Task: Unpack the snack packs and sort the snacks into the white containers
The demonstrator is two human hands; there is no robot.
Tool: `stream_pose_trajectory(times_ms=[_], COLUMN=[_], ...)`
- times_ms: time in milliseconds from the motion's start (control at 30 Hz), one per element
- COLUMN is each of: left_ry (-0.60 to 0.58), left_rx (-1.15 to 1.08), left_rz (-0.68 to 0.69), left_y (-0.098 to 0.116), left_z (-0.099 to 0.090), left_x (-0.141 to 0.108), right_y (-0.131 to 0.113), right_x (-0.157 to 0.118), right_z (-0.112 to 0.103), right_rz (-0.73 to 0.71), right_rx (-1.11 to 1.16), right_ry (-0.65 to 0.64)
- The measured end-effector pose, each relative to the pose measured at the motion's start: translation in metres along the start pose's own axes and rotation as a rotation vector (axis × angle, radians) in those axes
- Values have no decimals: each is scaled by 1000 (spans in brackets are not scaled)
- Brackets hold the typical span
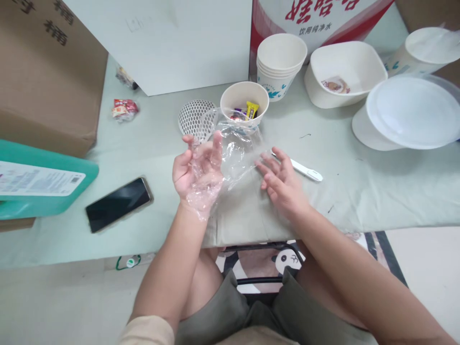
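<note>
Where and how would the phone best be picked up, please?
I'd pinch the phone midway along its two long edges, coming straight down from above: it lies flat, its narrow width should suit one hand, and both edges are uncovered.

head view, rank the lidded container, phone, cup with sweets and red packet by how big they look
Largest: lidded container
Next: phone and cup with sweets, too alike to rank
Smallest: red packet

A pale green table (345,201) spans nine to three o'clock. Pale floor (64,306) shows at eight, a carton (50,72) at ten.
</note>
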State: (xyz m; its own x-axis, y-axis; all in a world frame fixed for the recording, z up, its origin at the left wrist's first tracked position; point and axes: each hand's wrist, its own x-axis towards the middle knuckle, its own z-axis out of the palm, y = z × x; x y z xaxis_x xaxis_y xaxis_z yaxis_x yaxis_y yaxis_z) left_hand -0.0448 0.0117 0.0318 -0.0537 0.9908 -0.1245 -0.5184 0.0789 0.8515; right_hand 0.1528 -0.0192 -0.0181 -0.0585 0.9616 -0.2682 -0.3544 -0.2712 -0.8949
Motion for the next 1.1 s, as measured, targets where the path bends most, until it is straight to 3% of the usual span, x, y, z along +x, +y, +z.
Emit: stream_pose_trajectory(times_ms=[100, 200, 300, 400, 500, 633, 700, 800, 933, 1033, 1100], left_ry=[26, 33, 63, 99, 84, -175, -285, -310, -163, -116, -111], left_rx=[35, 6, -27, -70, -46, 141, 223, 328, 349, 378, 436], left_rz=[5, 0, 8, -32, -229, -697, -792, -710, -503, -440, -425], left_y=[2, 4, 8, 13, 13, 6, 3, 3, 7, 8, 7], left_z=[8, 11, 5, -5, -14, -22, -22, -17, -10, -11, -14], left_x=[-5, -7, -2, 7, 14, 15, 13, 10, 8, 9, 10], right_y=[-5, -9, -14, -21, -29, -38, -41, -44, -45, -45, -45], right_x=[-1, -2, -1, 4, 9, 12, 10, 6, 2, 0, 0], right_z=[16, 27, 25, 11, -5, -17, -18, -20, -26, -33, -36], right_rz=[197, 298, 270, 115, 0, 32, 62, 106, 159, 255, 232], right_rx=[222, 370, 373, 291, 223, 125, 71, 5, -23, -151, -217], right_ry=[-76, -122, -116, -31, 75, 137, 130, 87, 25, -70, -58])
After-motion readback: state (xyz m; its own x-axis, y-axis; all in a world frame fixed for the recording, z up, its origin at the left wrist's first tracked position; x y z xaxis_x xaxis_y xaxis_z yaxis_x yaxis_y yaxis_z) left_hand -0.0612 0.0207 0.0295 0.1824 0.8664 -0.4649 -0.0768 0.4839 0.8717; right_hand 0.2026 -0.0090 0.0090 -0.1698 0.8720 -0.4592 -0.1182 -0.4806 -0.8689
